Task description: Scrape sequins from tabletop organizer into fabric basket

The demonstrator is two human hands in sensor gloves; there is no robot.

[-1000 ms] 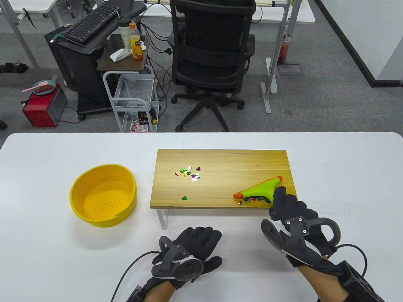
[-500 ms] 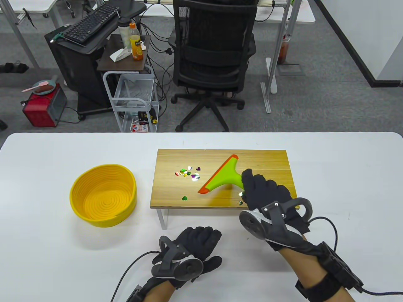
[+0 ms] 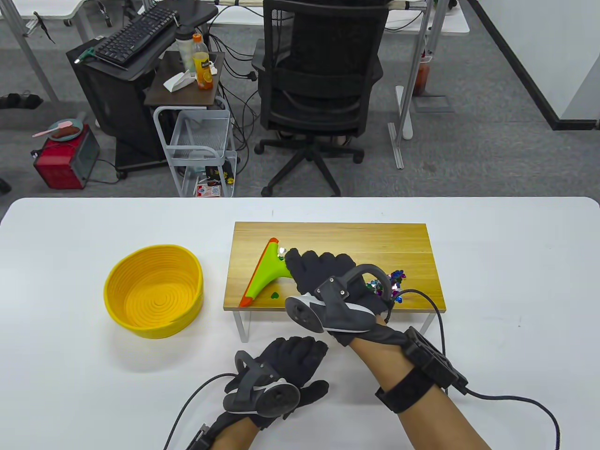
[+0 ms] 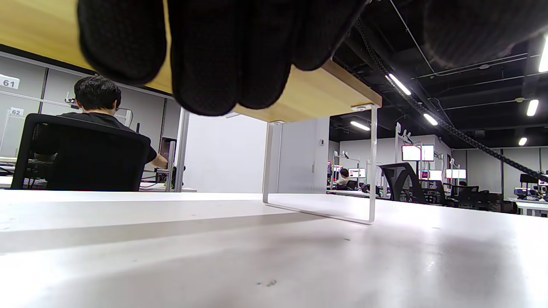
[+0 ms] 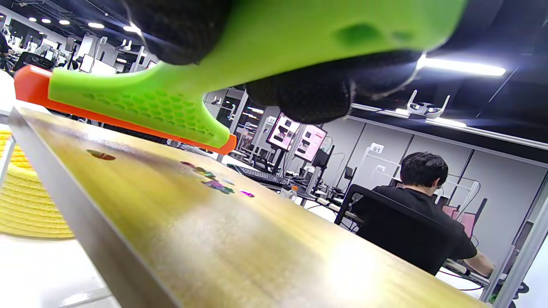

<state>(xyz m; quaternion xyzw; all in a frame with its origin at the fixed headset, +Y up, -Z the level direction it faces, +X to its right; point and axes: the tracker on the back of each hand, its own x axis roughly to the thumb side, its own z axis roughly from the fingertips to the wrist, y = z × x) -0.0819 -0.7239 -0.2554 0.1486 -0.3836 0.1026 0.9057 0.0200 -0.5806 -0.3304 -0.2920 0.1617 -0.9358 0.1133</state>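
A green scraper [image 3: 263, 274] with an orange blade lies slanted over the left part of the wooden tabletop organizer [image 3: 337, 236]. My right hand [image 3: 323, 276] grips its handle. The blade stands just left of a few loose sequins [image 3: 281, 252] and a green sequin [image 3: 274, 295]. A pile of sequins [image 3: 389, 285] lies near the organizer's front right, partly behind my right-hand tracker. The yellow fabric basket [image 3: 153, 290] stands on the table left of the organizer, with nothing visible inside it. In the right wrist view the scraper [image 5: 171, 107] hovers over sequins [image 5: 214, 185]. My left hand [image 3: 287, 370] rests flat on the table.
The organizer stands on thin white metal legs [image 4: 372, 167], raised above the white table [image 3: 70, 375]. The basket's rim [image 5: 21, 205] sits lower than the organizer's left edge. An office chair [image 3: 318, 93] and a cart stand beyond the table's far edge.
My right hand carried the scraper from the organizer's front right corner across to its left part, turning the blade. The pile of sequins stayed at the right. My left hand has not moved.
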